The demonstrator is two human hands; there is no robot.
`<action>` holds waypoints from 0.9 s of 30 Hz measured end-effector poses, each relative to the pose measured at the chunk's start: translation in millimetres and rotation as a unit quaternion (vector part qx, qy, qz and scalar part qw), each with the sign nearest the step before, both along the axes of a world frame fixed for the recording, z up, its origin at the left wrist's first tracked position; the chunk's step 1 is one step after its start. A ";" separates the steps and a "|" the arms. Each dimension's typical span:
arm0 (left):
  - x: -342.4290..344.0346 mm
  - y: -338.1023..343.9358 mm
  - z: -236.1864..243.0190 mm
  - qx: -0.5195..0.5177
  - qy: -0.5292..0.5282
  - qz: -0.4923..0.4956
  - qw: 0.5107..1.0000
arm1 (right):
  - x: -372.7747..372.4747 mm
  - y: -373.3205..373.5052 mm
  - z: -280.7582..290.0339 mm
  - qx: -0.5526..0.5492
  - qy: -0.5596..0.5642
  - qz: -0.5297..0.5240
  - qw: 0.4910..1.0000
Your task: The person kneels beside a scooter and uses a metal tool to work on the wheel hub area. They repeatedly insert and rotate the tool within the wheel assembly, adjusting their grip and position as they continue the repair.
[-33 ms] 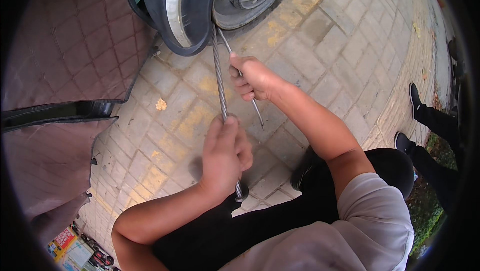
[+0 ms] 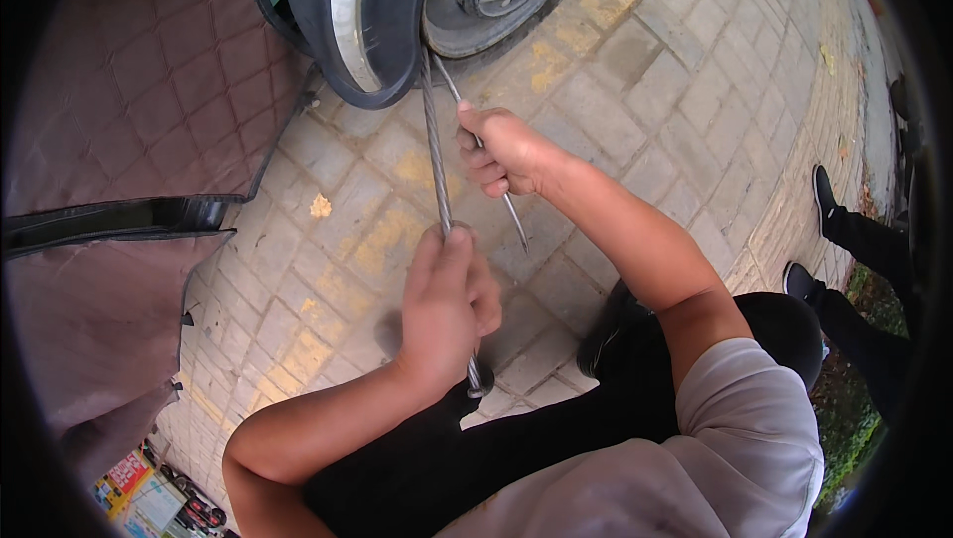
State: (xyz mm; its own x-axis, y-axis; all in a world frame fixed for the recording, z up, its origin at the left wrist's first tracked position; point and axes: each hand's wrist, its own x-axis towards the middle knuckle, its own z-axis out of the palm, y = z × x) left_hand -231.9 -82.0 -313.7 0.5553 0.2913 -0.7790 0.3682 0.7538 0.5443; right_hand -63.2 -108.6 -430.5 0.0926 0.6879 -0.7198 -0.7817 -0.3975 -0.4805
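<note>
My left hand [image 2: 449, 295] is wrapped round a long twisted-shaft metal tyre lever [image 2: 434, 156]. Its near end, with a small knob, sticks out below my fist. My right hand [image 2: 506, 149] grips a thinner, smooth tyre lever [image 2: 515, 218], thumb along the shaft, pointed end toward me. Both levers run away from me to the lower edge of a small wheel [image 2: 462, 27], beside a black mudguard [image 2: 397, 17] with a pale stripe. Their far tips are hidden where the tyre meets the guard.
Quilted brown covers [image 2: 139, 111] hang at the left. A dry leaf [image 2: 320, 206] lies on the brick paving [image 2: 615, 121]. At the right are a bystander's black shoes [image 2: 802, 283]. Packages and small goods [image 2: 149, 498] sit at the lower left.
My right hand and the thin lever have shifted very slightly, the lever's near end going a little up and to the right. My left hand stays in place.
</note>
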 end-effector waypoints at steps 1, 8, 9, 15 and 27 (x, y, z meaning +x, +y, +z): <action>-0.9 -0.6 -0.9 0.001 0.002 0.001 1.000 | 3.4 0.2 4.0 -0.001 0.000 0.018 1.000; -2.5 -3.4 -5.6 0.021 -0.008 0.000 1.000 | -3.5 -0.2 -3.7 0.029 0.008 0.001 1.000; -2.3 -4.6 -5.5 0.022 0.001 0.001 1.000 | -11.6 2.3 -10.2 0.029 -0.015 -0.037 0.999; -1.4 -9.1 -7.6 0.052 0.004 0.010 0.999 | -74.1 45.9 -41.2 0.090 -0.063 -0.251 0.962; -1.4 -2.0 -2.5 0.045 0.001 -0.002 0.999 | -60.2 38.8 2.6 0.065 0.088 -0.213 0.971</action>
